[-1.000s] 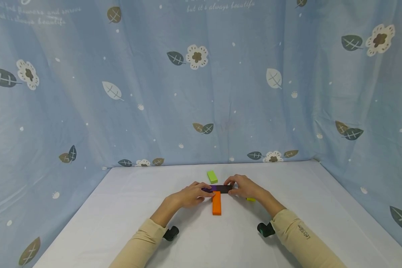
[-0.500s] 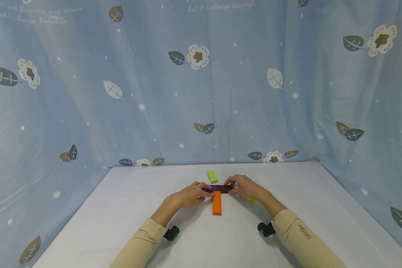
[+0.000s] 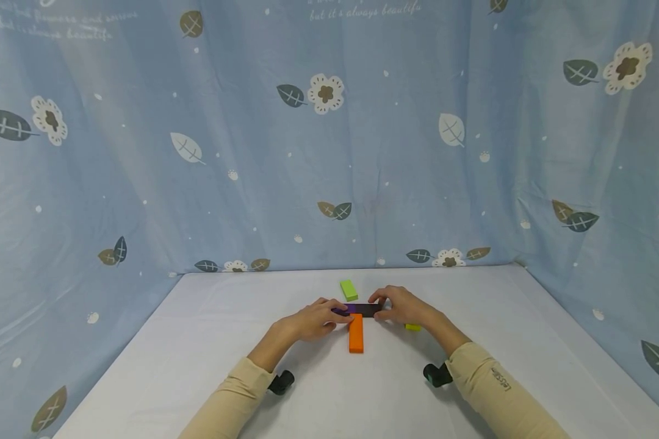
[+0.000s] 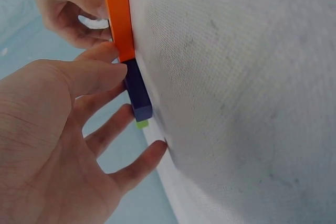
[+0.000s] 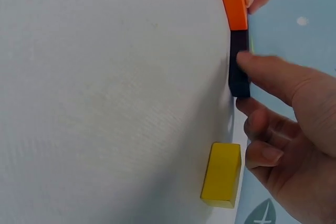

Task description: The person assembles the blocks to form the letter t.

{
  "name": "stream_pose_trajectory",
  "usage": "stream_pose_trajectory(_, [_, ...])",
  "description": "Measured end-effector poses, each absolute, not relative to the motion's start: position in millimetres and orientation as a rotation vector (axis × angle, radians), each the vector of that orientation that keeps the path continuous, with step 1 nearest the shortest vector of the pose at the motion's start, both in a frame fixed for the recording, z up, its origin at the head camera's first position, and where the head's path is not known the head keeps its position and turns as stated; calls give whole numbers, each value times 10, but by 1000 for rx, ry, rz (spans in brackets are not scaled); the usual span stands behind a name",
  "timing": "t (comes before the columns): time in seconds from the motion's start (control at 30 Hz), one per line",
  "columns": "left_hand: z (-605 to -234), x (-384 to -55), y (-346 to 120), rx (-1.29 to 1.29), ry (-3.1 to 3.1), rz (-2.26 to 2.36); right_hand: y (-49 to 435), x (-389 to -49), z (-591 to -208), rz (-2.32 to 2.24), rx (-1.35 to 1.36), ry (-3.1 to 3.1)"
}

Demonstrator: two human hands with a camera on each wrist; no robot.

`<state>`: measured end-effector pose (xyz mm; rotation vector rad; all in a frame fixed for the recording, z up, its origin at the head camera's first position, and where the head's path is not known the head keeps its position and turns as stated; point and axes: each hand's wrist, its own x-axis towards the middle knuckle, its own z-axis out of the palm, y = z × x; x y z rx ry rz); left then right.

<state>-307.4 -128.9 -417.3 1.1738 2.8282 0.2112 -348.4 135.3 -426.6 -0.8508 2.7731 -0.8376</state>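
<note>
A purple block (image 3: 351,308) and a black block (image 3: 367,310) lie end to end across the white table. From the front, an orange block (image 3: 356,336) meets them near their joint, making a T. My left hand (image 3: 314,321) pinches the purple block, with the thumb by the orange block's end and some fingers spread behind; the left wrist view shows the purple block's free end (image 4: 139,100). My right hand (image 3: 399,306) holds the black block's outer end, its thumb on the near side in the right wrist view and a fingertip at the block's end.
A light green block (image 3: 348,290) lies just behind the row. Partly hidden by the right wrist, a yellow block (image 5: 221,174) sits on the table (image 3: 198,366). Dark wrist devices (image 3: 281,382) hang under both sleeves. A patterned blue curtain (image 3: 241,201) surrounds the table.
</note>
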Motion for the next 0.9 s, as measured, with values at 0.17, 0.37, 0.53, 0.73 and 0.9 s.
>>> stream_pose_trajectory(0.17, [-4173,-3072,-1290,1152,2828,204,1342,-3499,-4224,-867,-826,2777])
stream_pose_trajectory(0.37, [-4185,-3074,-1302,1151,2827,225,1313,-3553,-4189,-874,-796,2799])
stream_pose_trajectory(0.53, [-4188,-3094,-1315,1143,2821,246,1279,-3604,-4176,-875,-788,2806])
stream_pose_trajectory(0.73, [-4174,-3111,-1314,1146,2820,262,1234,-3684,-4217,-883,-812,2797])
stream_pose_trajectory(0.9, [-4170,-3116,-1310,1177,2803,261,1185,-3769,-4260,-870,-763,2807])
